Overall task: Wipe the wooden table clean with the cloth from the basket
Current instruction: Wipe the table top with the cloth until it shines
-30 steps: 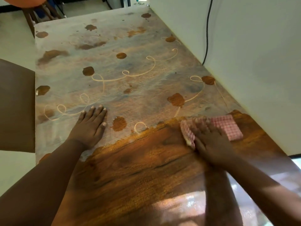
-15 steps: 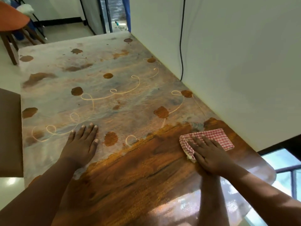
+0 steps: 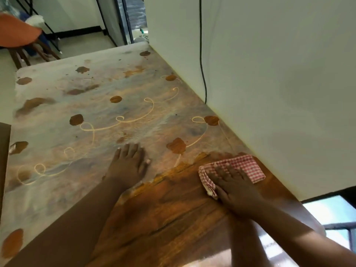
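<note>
The folded red-and-white checked cloth [image 3: 240, 166] lies flat on the long wooden table [image 3: 173, 218] near the white wall [image 3: 279, 93], pinned under the right hand [image 3: 233, 184] — fingers spread flat, pressing rather than clutching. Wiping looks mid-course: the near wood gleams, the far stretch wears a pale, seemingly dusty film. Next, push outward into it. The left hand [image 3: 128, 164] rests open, holding nothing.
</note>
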The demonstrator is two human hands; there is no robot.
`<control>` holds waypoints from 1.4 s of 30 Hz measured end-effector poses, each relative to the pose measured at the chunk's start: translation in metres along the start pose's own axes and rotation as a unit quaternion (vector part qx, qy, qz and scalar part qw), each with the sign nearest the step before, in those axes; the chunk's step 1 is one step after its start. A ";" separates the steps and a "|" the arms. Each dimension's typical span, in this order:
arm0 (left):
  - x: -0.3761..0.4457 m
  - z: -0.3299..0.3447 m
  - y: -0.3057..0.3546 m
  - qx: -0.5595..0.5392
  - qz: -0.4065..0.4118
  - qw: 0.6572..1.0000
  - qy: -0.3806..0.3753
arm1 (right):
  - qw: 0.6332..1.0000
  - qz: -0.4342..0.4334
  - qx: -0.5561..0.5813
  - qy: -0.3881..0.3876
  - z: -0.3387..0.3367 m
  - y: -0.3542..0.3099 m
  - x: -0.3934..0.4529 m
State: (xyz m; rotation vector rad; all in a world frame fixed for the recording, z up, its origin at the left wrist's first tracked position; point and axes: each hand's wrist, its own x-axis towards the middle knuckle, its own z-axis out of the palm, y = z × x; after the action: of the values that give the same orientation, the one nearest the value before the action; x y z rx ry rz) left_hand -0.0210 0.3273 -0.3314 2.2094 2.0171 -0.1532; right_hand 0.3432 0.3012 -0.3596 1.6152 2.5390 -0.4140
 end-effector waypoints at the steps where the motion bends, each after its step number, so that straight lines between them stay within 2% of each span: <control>1: 0.005 0.002 0.008 0.007 0.012 1.000 -0.001 | 1.000 0.014 -0.008 0.009 -0.003 0.008 0.000; 6: 0.030 0.010 0.035 -0.001 -0.017 1.000 -0.017 | 0.992 0.123 0.005 0.024 -0.019 0.010 0.052; 10: 0.044 0.014 0.043 -0.048 -0.046 0.998 -0.020 | 0.996 0.087 0.004 0.035 -0.024 -0.010 0.064; 12: 0.048 0.013 0.044 -0.079 -0.056 0.995 0.001 | 0.994 0.099 0.012 0.042 -0.024 -0.007 0.051; 17: 0.056 0.004 0.046 -0.087 -0.080 0.993 0.013 | 0.965 0.255 0.058 0.014 -0.036 0.007 0.055; 20: 0.057 0.002 0.048 -0.070 -0.089 0.994 0.004 | 0.952 0.299 0.066 -0.027 -0.051 0.004 0.097; 23: 0.056 0.003 0.049 -0.073 -0.087 0.994 -0.001 | 0.954 0.295 0.045 -0.027 -0.057 -0.001 0.117; 28: 0.054 0.003 0.049 -0.080 -0.087 0.993 0.012 | 0.973 0.224 0.014 0.061 -0.040 0.013 0.070; 31: 0.055 0.003 0.047 -0.082 -0.090 0.992 0.009 | 0.963 0.267 0.002 0.040 -0.034 0.018 0.058; 35: 0.054 0.006 0.046 -0.089 -0.088 0.992 0.017 | 0.953 0.298 0.053 0.028 -0.045 0.013 0.104; 38: 0.053 0.009 0.044 -0.093 -0.089 0.992 0.017 | 0.963 0.264 0.045 0.029 -0.052 0.006 0.133; 42: 0.053 0.008 0.043 -0.098 -0.093 0.991 0.017 | 0.988 0.148 0.004 0.045 -0.036 0.009 0.101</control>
State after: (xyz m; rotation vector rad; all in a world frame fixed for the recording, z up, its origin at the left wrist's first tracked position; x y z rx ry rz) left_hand 0.0272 0.3743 -0.3465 1.9199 2.1514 0.0603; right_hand 0.3101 0.4032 -0.3499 2.0159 2.3027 -0.3271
